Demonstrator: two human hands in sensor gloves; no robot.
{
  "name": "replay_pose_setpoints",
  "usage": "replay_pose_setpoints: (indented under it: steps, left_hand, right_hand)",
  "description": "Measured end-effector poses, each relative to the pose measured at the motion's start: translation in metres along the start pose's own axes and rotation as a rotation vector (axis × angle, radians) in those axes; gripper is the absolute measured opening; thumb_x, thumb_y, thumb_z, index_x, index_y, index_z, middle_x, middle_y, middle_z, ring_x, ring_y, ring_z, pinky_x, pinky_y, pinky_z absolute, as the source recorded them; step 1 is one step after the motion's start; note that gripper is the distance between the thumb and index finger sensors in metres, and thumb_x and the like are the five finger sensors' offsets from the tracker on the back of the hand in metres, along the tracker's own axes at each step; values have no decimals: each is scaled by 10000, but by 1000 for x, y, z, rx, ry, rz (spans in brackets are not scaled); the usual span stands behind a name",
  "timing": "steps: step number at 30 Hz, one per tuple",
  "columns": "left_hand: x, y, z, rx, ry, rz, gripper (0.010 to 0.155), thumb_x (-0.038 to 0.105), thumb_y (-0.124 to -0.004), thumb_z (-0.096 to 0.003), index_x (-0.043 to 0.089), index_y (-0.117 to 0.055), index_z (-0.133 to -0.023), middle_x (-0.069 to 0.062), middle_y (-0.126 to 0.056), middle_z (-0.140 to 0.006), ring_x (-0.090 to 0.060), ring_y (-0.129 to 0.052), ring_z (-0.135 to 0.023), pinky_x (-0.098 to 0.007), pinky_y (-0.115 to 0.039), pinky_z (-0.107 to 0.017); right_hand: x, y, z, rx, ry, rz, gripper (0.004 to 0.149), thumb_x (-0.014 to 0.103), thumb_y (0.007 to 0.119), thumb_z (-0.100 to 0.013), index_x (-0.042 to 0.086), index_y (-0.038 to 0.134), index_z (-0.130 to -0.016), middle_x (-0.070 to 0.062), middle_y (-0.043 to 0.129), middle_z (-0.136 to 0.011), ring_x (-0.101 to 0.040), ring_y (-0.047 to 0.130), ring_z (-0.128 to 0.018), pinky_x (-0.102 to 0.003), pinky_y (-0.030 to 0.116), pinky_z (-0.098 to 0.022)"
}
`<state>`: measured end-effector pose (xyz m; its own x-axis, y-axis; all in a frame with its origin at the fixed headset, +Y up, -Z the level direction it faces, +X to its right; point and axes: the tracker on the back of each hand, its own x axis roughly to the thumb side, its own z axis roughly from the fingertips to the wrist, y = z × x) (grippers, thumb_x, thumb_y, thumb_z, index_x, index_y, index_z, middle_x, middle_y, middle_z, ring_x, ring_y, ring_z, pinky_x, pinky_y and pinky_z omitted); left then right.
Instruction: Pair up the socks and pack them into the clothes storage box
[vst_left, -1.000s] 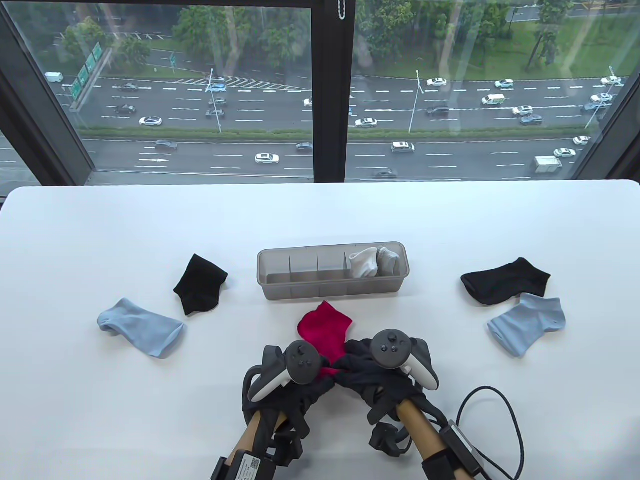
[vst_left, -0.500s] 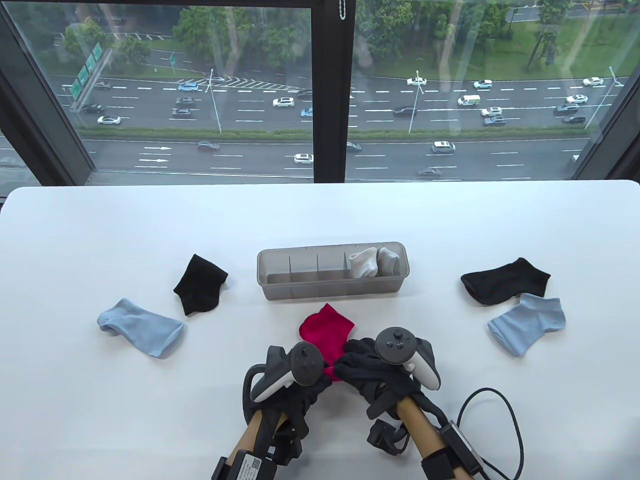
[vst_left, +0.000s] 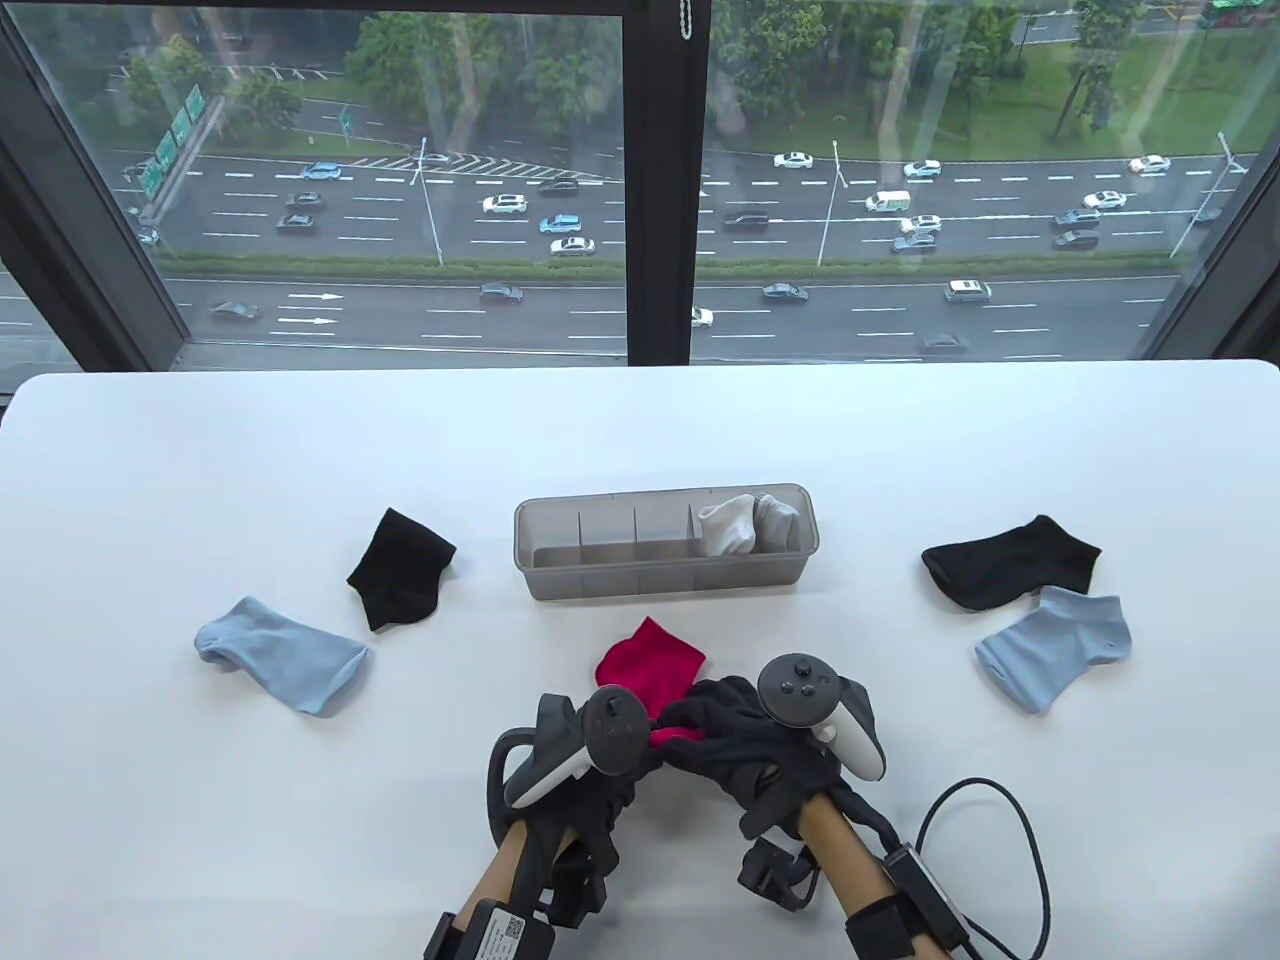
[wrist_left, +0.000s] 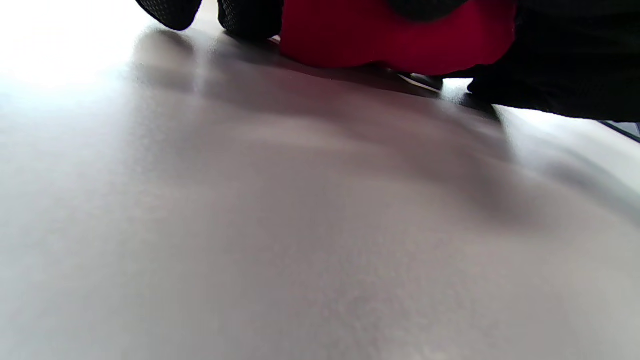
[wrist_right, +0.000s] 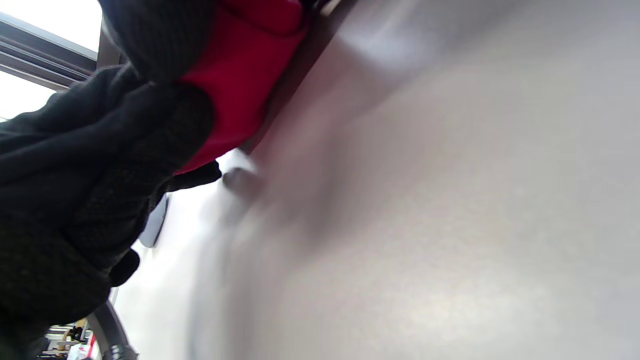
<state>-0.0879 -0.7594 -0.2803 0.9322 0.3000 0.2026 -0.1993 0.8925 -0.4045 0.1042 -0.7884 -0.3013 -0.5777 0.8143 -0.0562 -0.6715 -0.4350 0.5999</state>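
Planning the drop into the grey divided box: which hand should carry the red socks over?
Probably the right hand: its fingers curl over the red sock bundle, and the free compartments of the grey plastic storage box lie straight ahead. The left hand only grips the near end.

Red sock (vst_left: 650, 665), two black socks (vst_left: 400, 580), two light-blue socks (vst_left: 282, 667), grey translucent box (vst_left: 560, 583), white table (vst_left: 640, 440)

Even daylight comes through the window (vst_left: 640, 180) behind the table (vst_left: 200, 450), and the table view is bright and sharp, with only faint shadows under things. The window frame leans outward at both edges. Both wrist views are soft and blurred; the tabletop there shows white glare and a dim, reddish-grey shadow under the red sock (wrist_left: 395, 35).
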Motion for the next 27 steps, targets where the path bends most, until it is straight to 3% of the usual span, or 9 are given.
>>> replay_pose_setpoints:
  steps: [2,4,7,11,14,17,20,23,27]
  left_hand:
    - [1,-2,0,-28,4,-20,478,428,-554,-542,176,-620,-943,-114,-630,-1118,-412,-504,-1112,-613,-523,-803]
    - [2,-4,-1,-31,16,-42,491,460,-629,-525,186,-571,-928,-113,-579,-1126,-403,-479,-1113,-600,-514,-810]
    - [3,-2,0,7,9,-54,597,435,-648,-536,277,-353,-1030,-122,-550,-1145,-405,-513,-1106,-596,-533,-806]
    - [0,1,1,69,-27,8,475,404,-671,-532,210,-686,-965,-110,-659,-1116,-388,-642,-1069,-592,-585,-786]
    - [0,1,1,60,-13,-3,459,401,-618,-537,183,-688,-934,-106,-646,-1119,-382,-628,-1079,-599,-563,-795]
    - [2,0,1,17,-21,-10,472,434,-594,-533,179,-640,-928,-119,-559,-1150,-401,-551,-1102,-595,-524,-811]
    - [6,0,1,69,1,-62,471,473,-675,-507,196,-621,-885,-119,-513,-1154,-404,-526,-1107,-595,-503,-819]
    - [7,-1,3,101,-6,-84,556,470,-672,-514,258,-481,-991,-133,-437,-1176,-404,-506,-1114,-592,-497,-823]
    - [6,3,4,123,-22,-47,446,432,-668,-515,240,-668,-918,-100,-509,-1184,-386,-581,-1099,-590,-514,-819]
  right_hand:
    - [0,1,0,-30,2,16,444,441,720,-549,277,711,-963,-146,245,-1214,-328,12,-1084,-513,-33,-752]
    - [0,1,-1,33,-3,3,432,447,688,-568,268,720,-960,-134,197,-1217,-315,-31,-1076,-511,-76,-732]
    - [-1,0,-1,28,3,-23,429,445,649,-583,243,727,-954,-132,190,-1214,-300,-39,-1075,-497,-86,-730]
    - [-1,0,-1,19,13,-54,445,442,605,-602,182,719,-945,-130,188,-1211,-291,-43,-1075,-486,-94,-730]
    - [-1,0,0,-10,5,-37,571,477,691,-564,255,563,-1075,-151,190,-1217,-314,-25,-1078,-497,-67,-740]
    - [-2,-3,0,-5,3,-75,449,445,675,-586,232,698,-980,-158,197,-1216,-317,-20,-1077,-494,-61,-742]
    - [-1,-2,0,21,-1,-85,429,442,639,-604,196,728,-945,-165,178,-1214,-325,-45,-1069,-499,-79,-734]
    - [-1,-3,0,11,4,-82,423,424,617,-619,159,748,-921,-164,200,-1211,-324,-28,-1073,-502,-65,-739]
    - [-1,-3,2,-3,1,-95,440,438,616,-618,152,732,-931,-164,202,-1210,-330,-28,-1072,-503,-60,-745]
